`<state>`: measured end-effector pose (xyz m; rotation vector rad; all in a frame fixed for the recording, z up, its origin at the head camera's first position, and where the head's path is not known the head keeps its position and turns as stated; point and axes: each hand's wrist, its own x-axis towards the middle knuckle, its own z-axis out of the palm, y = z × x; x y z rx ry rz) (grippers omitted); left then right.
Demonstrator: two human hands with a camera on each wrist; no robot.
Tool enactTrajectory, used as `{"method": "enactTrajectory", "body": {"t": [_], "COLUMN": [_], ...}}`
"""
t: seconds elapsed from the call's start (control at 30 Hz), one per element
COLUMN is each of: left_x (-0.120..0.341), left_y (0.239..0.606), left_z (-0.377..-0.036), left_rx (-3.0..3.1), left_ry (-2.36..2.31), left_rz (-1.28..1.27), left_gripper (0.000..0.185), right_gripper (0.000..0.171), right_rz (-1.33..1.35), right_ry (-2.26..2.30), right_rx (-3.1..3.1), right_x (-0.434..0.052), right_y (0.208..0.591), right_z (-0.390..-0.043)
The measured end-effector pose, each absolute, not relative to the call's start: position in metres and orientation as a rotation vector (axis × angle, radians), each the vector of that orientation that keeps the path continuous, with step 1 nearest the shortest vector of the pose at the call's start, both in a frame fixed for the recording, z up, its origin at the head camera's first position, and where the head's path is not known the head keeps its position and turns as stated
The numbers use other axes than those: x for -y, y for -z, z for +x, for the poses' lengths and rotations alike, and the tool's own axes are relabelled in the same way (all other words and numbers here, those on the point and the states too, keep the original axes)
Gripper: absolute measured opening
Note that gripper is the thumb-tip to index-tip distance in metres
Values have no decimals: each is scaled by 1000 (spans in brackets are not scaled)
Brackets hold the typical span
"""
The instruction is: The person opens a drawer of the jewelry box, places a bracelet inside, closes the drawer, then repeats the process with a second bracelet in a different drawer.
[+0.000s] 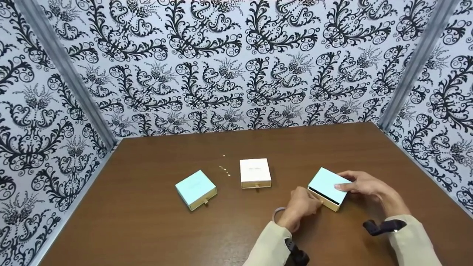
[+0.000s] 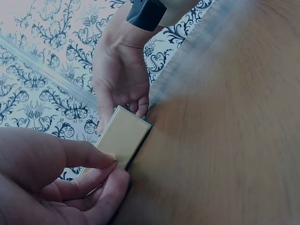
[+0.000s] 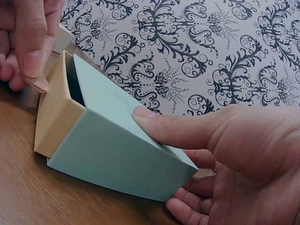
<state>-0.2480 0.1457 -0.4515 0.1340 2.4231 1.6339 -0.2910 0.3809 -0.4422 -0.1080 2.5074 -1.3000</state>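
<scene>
A mint-green drawer box (image 1: 327, 181) sits at the right of the table, its cream drawer (image 3: 58, 110) pulled out a little and a dark gap showing at the top. My right hand (image 1: 366, 184) grips the green sleeve from the far right, thumb on the lid and fingers around the back. With thumb and fingertips, my left hand (image 1: 301, 204) pinches the small ribbon pull tab (image 3: 40, 83) on the drawer's front. What lies inside the drawer is hidden.
Left of the hands stand a white drawer box (image 1: 255, 171) and another mint-green drawer box (image 1: 196, 189), both shut, tabs facing the front. Several tiny pale bits (image 1: 224, 169) lie between them on the brown table (image 1: 155, 229). Patterned wall panels (image 1: 236, 66) rise behind.
</scene>
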Motion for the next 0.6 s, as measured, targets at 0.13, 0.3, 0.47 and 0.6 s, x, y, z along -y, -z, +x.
{"method": "enactTrajectory", "body": {"t": [0.13,0.3,0.47,0.6], "left_x": [-145,-140,-139,-140], "left_y": [451,450,448,448], "left_z": [-249,-252,-252,-251], "left_rx": [-2439,-2498,-2474,-2475], "left_ry": [-1608,-1551,-1549,-1545], "left_rz": [159,209,175,165], "left_gripper": [44,30,23,24], "right_gripper": [72,72,73,73], "right_rz": [-119,-129,-122,-135], "right_ry": [1298,1273,1277,1285], "right_rx": [-2508,-2527,-2518,-2519], "right_x": [-382,-381,-380,-381], "right_y": [442,440,439,440], "right_z": [-291,-291,-291,-289]}}
